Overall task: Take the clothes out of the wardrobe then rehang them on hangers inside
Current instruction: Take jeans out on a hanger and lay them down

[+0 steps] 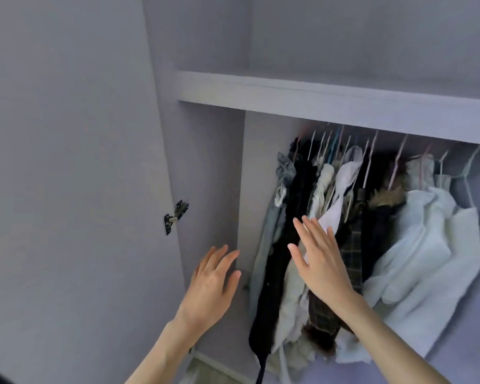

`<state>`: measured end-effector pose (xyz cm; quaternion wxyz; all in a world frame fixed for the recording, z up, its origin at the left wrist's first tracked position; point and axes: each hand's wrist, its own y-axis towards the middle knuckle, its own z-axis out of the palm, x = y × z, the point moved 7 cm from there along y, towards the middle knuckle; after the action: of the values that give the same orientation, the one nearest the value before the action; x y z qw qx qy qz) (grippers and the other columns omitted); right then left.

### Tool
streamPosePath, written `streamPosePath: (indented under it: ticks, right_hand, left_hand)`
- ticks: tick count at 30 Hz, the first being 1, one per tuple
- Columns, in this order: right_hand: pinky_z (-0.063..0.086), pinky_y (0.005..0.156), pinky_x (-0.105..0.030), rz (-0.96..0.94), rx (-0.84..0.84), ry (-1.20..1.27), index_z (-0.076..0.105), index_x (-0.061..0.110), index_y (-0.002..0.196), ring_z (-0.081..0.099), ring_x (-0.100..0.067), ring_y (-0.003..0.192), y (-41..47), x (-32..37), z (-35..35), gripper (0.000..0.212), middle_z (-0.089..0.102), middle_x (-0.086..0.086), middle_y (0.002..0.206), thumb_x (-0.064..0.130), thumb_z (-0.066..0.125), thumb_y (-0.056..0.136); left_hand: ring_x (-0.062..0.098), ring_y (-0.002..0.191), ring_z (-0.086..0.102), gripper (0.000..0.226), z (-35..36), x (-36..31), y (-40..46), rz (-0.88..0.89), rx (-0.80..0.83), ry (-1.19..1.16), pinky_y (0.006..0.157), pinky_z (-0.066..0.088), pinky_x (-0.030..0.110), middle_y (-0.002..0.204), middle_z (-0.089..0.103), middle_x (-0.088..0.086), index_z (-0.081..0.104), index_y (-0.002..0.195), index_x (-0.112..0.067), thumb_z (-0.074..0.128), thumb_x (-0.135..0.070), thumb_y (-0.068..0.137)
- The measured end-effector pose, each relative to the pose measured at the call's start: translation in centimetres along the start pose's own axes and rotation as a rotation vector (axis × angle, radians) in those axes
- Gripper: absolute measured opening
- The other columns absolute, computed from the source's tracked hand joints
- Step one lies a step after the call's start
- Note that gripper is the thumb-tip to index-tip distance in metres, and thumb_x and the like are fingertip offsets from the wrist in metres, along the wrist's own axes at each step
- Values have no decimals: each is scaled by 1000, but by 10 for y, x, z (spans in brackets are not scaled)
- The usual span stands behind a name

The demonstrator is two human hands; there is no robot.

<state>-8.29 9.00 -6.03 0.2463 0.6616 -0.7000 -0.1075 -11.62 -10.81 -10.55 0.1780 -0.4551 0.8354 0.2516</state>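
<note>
Both hands are raised in front of the open pale lilac wardrobe, and neither grasps anything. The left hand is released, its fingers straight and slightly spread, held before the front edge of the wardrobe's left side panel. The right hand is likewise released, fingers straight and fanned, lying in front of the hanging clothes; whether it touches them cannot be told.

The clothes hang in a tight row on thin wire hangers just under the pale lilac shelf, towards the left end of the hanging space. From the left: a faded blue denim garment, a long black garment, cream and white pieces, a dark plaid garment, a dark coat with a brown fur collar, and a fluffy white fleece garment at the right. A small metal hinge sits on the open door at the left.
</note>
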Motion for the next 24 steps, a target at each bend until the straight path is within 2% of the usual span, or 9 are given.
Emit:
streamPosePath:
  ticks: [3,8,11,14,16,18,20,22,24]
  right_hand:
    - [26,106,-51,-16,-44,-50,51,6,131,44,-33,128,38,-25,-5,53,50,-17,135,36,30,93]
    - [22,108,-54,-87,31,-122,55,4,127,40,-35,131,132,-63,4,57,51,-18,134,37,24,92]
    - [-1,115,-43,-104,136,-222,32,15,144,13,-23,144,177,-85,14,52,26,-7,153,39,23,99]
    - [-7,115,-39,-125,214,-277,22,23,147,2,-15,144,193,-102,26,63,13,1,156,50,5,93]
    - [-4,116,-41,-131,201,-264,26,24,146,8,-14,144,195,-110,29,80,17,2,156,54,-11,82]
    - [10,116,-43,-154,136,-283,41,21,140,28,-17,139,194,-114,31,82,33,0,150,54,-11,85]
    - [26,109,-45,-156,62,-277,59,18,125,50,-20,124,191,-118,28,68,54,-3,135,48,6,95]
    - [32,104,-46,-154,16,-259,64,17,118,56,-20,118,188,-124,25,53,59,-3,128,41,24,93]
    - [31,104,-46,-166,-21,-243,64,16,118,56,-20,118,186,-128,24,50,59,-3,128,38,30,91]
  left_hand:
    - [12,142,12,43,14,-12,36,28,9,-47,114,15,26,151,25,-7,33,142,-27,35,-34,99]
    - [11,138,23,40,26,-25,102,55,-35,-112,110,19,19,145,33,-7,39,138,-23,38,-28,99]
    - [11,131,34,38,24,-41,153,65,-97,-146,104,22,12,139,41,-4,43,136,-18,40,-22,99]
    - [17,128,39,38,28,-56,196,44,-130,-179,101,24,13,136,45,2,42,137,-14,39,-20,99]
    - [18,128,38,39,36,-64,217,23,-139,-198,100,24,14,136,45,4,41,138,-13,38,-21,99]
    - [20,127,39,40,45,-71,234,7,-149,-203,97,24,12,135,46,6,40,138,-11,40,-21,99]
    - [22,124,42,41,53,-77,249,2,-158,-205,96,28,15,132,48,9,41,137,-9,44,-20,98]
    - [23,120,46,43,60,-80,265,-9,-158,-194,97,36,23,129,50,10,42,136,-9,50,-21,95]
    - [25,115,48,43,62,-81,280,-33,-167,-155,94,42,32,126,51,10,44,133,-9,54,-20,93]
